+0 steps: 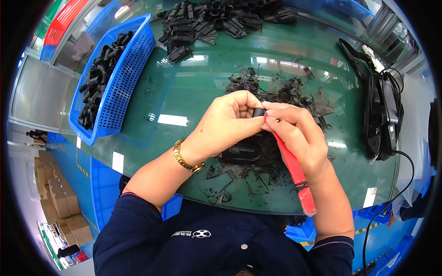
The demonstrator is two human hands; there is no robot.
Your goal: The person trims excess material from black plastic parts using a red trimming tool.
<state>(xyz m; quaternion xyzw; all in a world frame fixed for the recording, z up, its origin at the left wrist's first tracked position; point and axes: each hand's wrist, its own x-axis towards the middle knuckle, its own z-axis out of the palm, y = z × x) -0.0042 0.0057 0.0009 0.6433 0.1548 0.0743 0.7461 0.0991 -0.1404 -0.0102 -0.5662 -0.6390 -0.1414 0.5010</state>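
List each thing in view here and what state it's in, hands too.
left hand: closed around small black part
right hand: gripping red-handled tool, tip at the part
blue basket: partly filled with black parts
black scraps: scattered on green table
gold watch: on left wrist

Brightly lit from overhead, with white rectangular glare patches across the glossy green table (193,92). Soft, faint shadows. Heavily bent towards the black rim (fisheye); mildly soft in the corners.
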